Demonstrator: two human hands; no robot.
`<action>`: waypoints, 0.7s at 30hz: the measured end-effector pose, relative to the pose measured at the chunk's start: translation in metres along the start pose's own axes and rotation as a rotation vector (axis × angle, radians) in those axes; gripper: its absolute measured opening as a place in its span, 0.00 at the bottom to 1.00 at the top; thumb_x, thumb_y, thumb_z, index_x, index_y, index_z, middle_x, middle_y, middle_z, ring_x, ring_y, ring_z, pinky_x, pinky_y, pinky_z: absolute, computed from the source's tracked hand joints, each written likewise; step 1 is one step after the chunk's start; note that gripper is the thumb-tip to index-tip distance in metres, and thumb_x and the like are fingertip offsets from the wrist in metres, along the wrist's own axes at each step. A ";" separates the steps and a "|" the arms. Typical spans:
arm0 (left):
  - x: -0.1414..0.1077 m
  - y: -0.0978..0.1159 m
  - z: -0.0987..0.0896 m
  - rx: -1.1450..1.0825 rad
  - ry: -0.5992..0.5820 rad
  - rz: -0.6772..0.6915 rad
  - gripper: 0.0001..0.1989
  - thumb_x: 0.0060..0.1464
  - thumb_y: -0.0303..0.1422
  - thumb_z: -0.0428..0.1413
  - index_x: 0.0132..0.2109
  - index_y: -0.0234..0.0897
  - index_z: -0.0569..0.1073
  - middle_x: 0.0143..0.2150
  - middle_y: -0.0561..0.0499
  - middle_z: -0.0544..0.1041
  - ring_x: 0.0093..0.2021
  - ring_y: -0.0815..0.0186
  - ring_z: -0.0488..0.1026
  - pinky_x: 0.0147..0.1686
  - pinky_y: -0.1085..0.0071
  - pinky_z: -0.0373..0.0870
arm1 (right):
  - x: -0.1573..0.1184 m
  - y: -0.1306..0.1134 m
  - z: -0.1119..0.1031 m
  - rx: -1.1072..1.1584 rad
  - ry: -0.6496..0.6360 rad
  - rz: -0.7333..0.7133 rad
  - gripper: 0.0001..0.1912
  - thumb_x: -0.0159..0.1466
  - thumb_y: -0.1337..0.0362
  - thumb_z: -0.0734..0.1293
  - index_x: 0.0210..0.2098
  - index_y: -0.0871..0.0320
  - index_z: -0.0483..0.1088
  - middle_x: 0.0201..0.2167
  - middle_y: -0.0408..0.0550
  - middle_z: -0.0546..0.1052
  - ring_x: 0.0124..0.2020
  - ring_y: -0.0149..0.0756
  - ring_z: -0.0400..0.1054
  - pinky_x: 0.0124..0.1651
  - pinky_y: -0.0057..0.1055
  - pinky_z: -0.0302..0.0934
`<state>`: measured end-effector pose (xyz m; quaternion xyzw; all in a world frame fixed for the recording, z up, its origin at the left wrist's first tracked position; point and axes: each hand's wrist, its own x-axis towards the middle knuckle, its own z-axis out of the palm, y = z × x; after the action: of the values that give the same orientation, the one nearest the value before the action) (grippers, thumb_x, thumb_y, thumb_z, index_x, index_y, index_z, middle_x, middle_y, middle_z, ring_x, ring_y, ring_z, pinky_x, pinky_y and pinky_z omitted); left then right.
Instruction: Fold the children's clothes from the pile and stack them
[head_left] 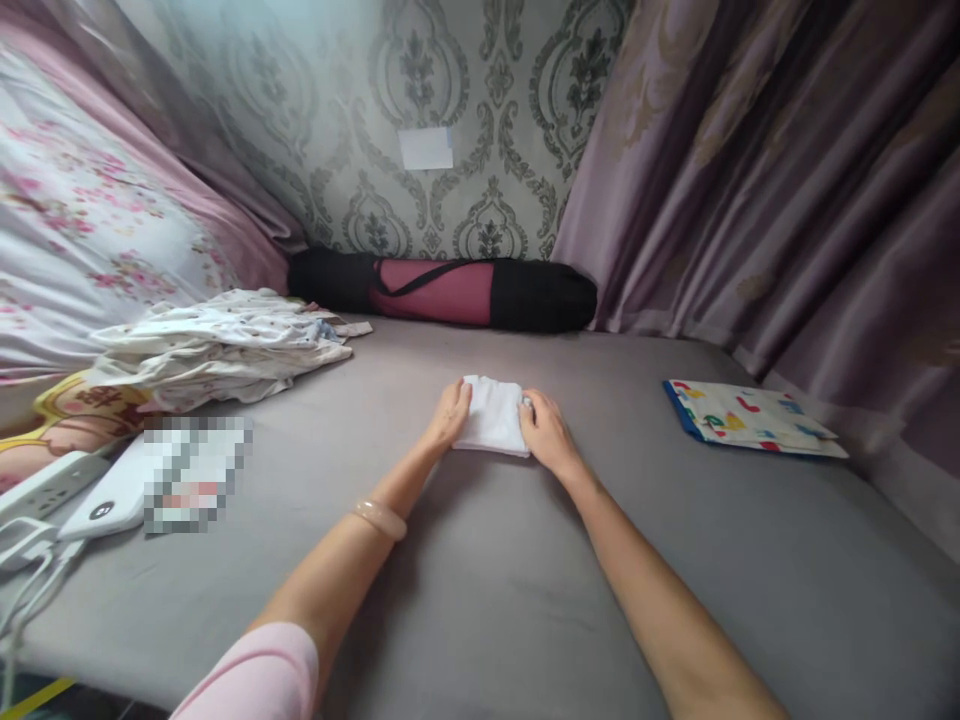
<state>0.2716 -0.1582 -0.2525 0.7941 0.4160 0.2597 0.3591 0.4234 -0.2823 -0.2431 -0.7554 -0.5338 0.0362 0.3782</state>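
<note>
A small folded white cloth [491,418] lies flat on the grey sheet [480,560] in front of me. Along its left edge is my left hand [451,412], fingers together and gripping the side. My right hand [546,428] holds the opposite edge, its fingers curled in and the tips partly hidden. A pale bangle [380,520] circles my left wrist, below which a pink sleeve shows.
A black and maroon long bag [435,290] lies against the wall. Rumpled clothes [225,345], a power strip [56,490] and a white device with cables [124,490] are at left. A folded colourful-print item [754,415] lies right, near the curtain [660,170].
</note>
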 end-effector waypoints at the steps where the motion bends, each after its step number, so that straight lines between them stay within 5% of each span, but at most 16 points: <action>1: -0.002 -0.002 -0.003 -0.042 0.051 -0.051 0.26 0.65 0.42 0.36 0.61 0.31 0.62 0.65 0.36 0.63 0.66 0.58 0.57 0.64 0.62 0.52 | 0.002 -0.010 0.002 -0.054 -0.057 -0.066 0.23 0.65 0.62 0.55 0.57 0.61 0.66 0.59 0.58 0.68 0.61 0.44 0.59 0.63 0.43 0.51; 9: -0.020 -0.017 -0.008 -0.120 0.216 -0.107 0.21 0.63 0.32 0.40 0.58 0.29 0.66 0.60 0.38 0.68 0.62 0.62 0.64 0.62 0.65 0.56 | 0.020 -0.067 0.034 -0.261 -0.323 -0.309 0.25 0.70 0.58 0.50 0.64 0.57 0.58 0.68 0.51 0.55 0.70 0.45 0.40 0.67 0.54 0.30; 17: -0.022 -0.021 -0.001 -0.048 0.237 -0.014 0.19 0.63 0.30 0.41 0.56 0.29 0.67 0.56 0.38 0.71 0.58 0.62 0.67 0.60 0.65 0.60 | 0.020 -0.054 0.056 -0.164 -0.429 -0.231 0.26 0.71 0.56 0.48 0.65 0.55 0.56 0.69 0.49 0.51 0.70 0.44 0.38 0.67 0.51 0.34; 21: -0.022 -0.024 0.002 0.013 0.233 0.070 0.18 0.63 0.31 0.43 0.54 0.29 0.68 0.52 0.38 0.74 0.54 0.59 0.69 0.57 0.63 0.62 | 0.028 -0.046 0.037 -0.017 -0.271 -0.143 0.27 0.71 0.58 0.48 0.64 0.63 0.58 0.65 0.55 0.60 0.66 0.37 0.51 0.66 0.37 0.45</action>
<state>0.2509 -0.1681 -0.2750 0.7749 0.4287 0.3597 0.2939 0.3828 -0.2329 -0.2318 -0.7068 -0.6327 0.1061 0.2981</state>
